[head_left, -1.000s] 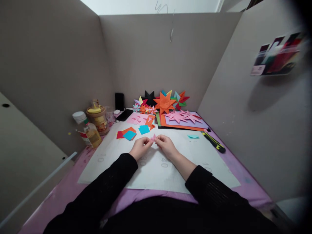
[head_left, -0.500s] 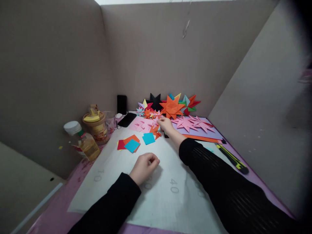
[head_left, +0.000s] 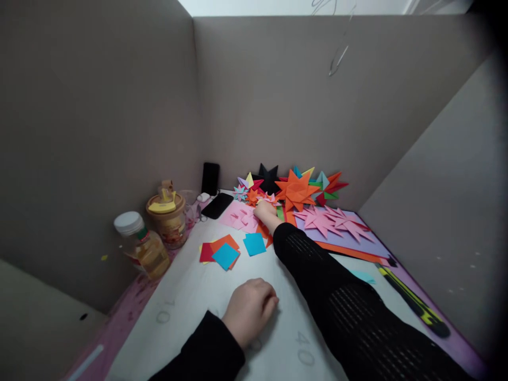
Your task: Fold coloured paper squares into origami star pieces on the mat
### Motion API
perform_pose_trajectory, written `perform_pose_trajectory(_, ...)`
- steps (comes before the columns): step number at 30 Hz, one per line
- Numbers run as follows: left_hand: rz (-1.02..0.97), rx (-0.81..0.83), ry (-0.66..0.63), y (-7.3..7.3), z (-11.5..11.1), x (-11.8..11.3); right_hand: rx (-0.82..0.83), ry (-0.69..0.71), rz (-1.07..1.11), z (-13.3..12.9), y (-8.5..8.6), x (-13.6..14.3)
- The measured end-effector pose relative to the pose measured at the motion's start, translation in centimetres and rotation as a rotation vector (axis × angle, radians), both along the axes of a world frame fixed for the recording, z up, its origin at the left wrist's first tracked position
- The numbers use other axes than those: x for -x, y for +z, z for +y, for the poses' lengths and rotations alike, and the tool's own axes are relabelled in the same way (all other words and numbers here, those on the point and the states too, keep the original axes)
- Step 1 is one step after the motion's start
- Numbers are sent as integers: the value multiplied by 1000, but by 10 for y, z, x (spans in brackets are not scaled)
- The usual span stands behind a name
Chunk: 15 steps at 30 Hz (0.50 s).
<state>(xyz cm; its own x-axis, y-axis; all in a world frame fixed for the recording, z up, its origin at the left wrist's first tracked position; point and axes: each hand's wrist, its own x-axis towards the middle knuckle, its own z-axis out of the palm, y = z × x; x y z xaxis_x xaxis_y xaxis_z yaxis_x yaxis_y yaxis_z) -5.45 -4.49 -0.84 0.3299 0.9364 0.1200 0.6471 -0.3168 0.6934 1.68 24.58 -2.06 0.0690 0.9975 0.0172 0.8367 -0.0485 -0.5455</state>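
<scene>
My left hand (head_left: 252,308) rests on the white sheet (head_left: 186,317), its fingers curled closed with nothing visible in them. Reaching to the far side, my right hand (head_left: 265,211) is closed beside small folded paper stars (head_left: 268,198) and pink paper pieces (head_left: 240,216); its fingertips are hidden or too small to read. An orange folded piece (head_left: 265,233) lies under its wrist. Between the hands are a blue square (head_left: 254,244) and a loose pile of squares, with another blue square (head_left: 226,256) over orange (head_left: 230,242) and red (head_left: 206,253) ones.
At the left stand a capped bottle (head_left: 146,248), a lidded cup (head_left: 169,219) and a clear cup. Two black phones (head_left: 217,205) are behind. Large paper stars (head_left: 297,189) line the back wall; pink stars (head_left: 319,219) and a yellow-black cutter (head_left: 416,301) are at right.
The view has shifted, so things sit lower in the picture. My right hand has moved slightly left and farther in, towards the small stars. My left hand's fingers are curled more tightly.
</scene>
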Motion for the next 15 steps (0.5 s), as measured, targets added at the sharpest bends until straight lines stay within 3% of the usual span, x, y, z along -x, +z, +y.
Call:
perform_pose_trajectory(4,65,-69,8,0,-1,1,-87,-53,-9,-18,26,-20)
perform_pose_trajectory(8,152,-155,45,-5,0,3,-328,1,144,-67,43,-60)
perform_pose_trajectory(12,194,-205,130,-7,10,17,-322,237,254,-153,27,-96)
perform_pose_trajectory(15,208,-268,355,-5,23,43,-223,445,284,-217,3,-114)
